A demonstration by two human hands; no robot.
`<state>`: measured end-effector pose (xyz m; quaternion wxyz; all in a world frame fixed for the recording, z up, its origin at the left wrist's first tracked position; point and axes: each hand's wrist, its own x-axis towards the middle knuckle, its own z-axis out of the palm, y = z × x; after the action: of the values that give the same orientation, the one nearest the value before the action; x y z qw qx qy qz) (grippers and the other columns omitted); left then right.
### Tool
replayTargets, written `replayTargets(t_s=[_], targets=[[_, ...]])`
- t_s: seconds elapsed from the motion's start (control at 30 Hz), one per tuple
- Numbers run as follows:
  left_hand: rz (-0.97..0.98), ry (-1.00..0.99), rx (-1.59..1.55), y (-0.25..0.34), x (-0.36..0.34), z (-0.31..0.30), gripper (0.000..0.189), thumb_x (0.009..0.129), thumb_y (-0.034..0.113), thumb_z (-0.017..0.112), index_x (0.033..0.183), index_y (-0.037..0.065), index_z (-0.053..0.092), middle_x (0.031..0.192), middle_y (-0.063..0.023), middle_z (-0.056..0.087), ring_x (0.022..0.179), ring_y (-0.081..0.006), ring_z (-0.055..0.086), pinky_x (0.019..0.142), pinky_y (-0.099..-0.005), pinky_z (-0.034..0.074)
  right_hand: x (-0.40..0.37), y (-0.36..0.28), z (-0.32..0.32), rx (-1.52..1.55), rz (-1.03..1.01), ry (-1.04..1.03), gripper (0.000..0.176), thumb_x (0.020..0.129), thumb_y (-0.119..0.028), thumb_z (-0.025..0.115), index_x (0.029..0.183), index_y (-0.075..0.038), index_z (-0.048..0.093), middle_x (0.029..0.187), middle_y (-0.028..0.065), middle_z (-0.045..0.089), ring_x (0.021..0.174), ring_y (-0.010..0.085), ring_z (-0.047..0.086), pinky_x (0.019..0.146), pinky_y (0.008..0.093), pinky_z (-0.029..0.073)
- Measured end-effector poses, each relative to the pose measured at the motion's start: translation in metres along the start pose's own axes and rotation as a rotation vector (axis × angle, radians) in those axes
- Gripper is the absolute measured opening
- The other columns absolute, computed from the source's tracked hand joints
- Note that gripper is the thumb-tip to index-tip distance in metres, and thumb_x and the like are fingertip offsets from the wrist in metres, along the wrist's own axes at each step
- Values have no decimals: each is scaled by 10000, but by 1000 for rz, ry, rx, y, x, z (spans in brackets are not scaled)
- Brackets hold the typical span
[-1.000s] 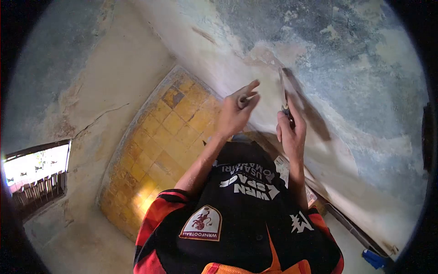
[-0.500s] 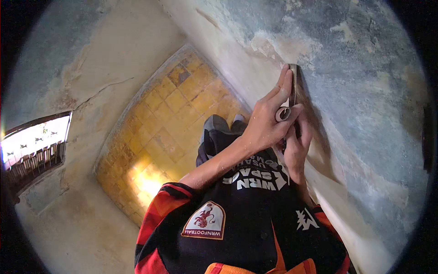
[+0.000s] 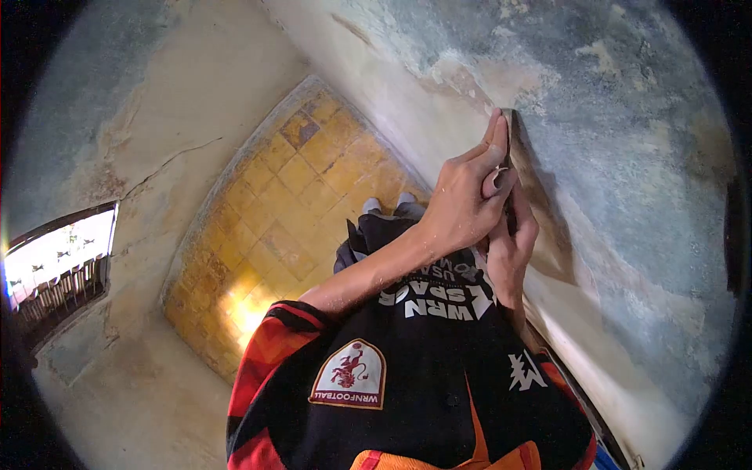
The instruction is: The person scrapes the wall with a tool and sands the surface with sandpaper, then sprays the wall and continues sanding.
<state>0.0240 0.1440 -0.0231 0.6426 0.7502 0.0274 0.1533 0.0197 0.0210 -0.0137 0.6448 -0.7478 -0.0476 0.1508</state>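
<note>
My left hand (image 3: 464, 200) is against the wall, its long fingers stretched out and pressed together along a narrow flat tool (image 3: 509, 129). Just below those fingers, the pale round end of something tube-like (image 3: 493, 183) shows between my hands. My right hand (image 3: 513, 244) is curled around the tool's lower part, close under the left one. The tool's tip touches the wall (image 3: 627, 172), on rough blue-grey paint near a pale strip. Most of the tool is hidden by my fingers.
Yellow floor tiles (image 3: 274, 211) lie below, with my feet (image 3: 389, 205) on them near the wall's base. A barred window (image 3: 63, 262) is in the cracked wall at the left. Something blue (image 3: 605, 458) shows at the lower right edge.
The view has shifted slightly and both feet now show. My left hand has tilted a little, and less of the tool and the round end is visible. Both hands stay at the wall.
</note>
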Motion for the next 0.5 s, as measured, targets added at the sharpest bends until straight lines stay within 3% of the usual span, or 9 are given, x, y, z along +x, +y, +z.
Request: replayTargets(t_s=[0.13, 0.23, 0.33, 0.37, 0.43, 0.5], targets=[[80, 37, 48, -7, 4, -1, 618, 898, 79, 637, 1449, -69, 398, 1293, -341, 545, 1125, -442, 616, 890, -411, 521, -2, -8, 5, 59, 41, -4, 459, 990, -73, 491, 1438, 27, 477, 863, -1, 610, 592, 18, 473, 497, 179, 350], [31, 24, 91, -1, 6, -5, 597, 891, 69, 638, 1430, -74, 423, 1320, -333, 535, 1128, -430, 616, 888, -413, 521, -1, -7, 13, 39, 22, 63, 438, 989, -101, 514, 1407, 26, 511, 746, -29, 560, 519, 22, 420, 442, 203, 313], [158, 107, 60, -5, 6, 4, 567, 887, 71, 639, 1399, -82, 449, 1220, -337, 589, 1095, -419, 636, 862, -422, 527, -5, -14, 12, 94, 92, 85, 441, 987, -120, 530, 1403, 25, 516, 776, -18, 585, 541, 17, 433, 451, 196, 317], [96, 88, 86, -6, 7, 2, 546, 886, 70, 640, 1380, -83, 465, 1146, -333, 605, 1032, -408, 658, 836, -418, 527, -2, -9, 11, 72, 54, 101, 436, 991, -126, 530, 1401, 22, 520, 829, 0, 609, 548, 8, 425, 450, 193, 309], [-13, 41, 93, 3, 5, -1, 520, 876, 57, 626, 1349, -99, 479, 1040, -333, 626, 939, -412, 679, 796, -420, 527, 5, 3, 9, -16, -30, 84, 429, 986, -123, 535, 1387, 29, 529, 903, 27, 635, 623, 39, 490, 515, 201, 378], [-53, -4, 27, 5, -2, -1, 523, 851, 21, 585, 1331, -140, 454, 1020, -348, 621, 911, -471, 649, 782, -442, 524, 1, -1, 10, -9, 21, 75, 415, 974, -117, 544, 1354, 47, 542, 998, 61, 659, 797, 99, 556, 676, 233, 446]])
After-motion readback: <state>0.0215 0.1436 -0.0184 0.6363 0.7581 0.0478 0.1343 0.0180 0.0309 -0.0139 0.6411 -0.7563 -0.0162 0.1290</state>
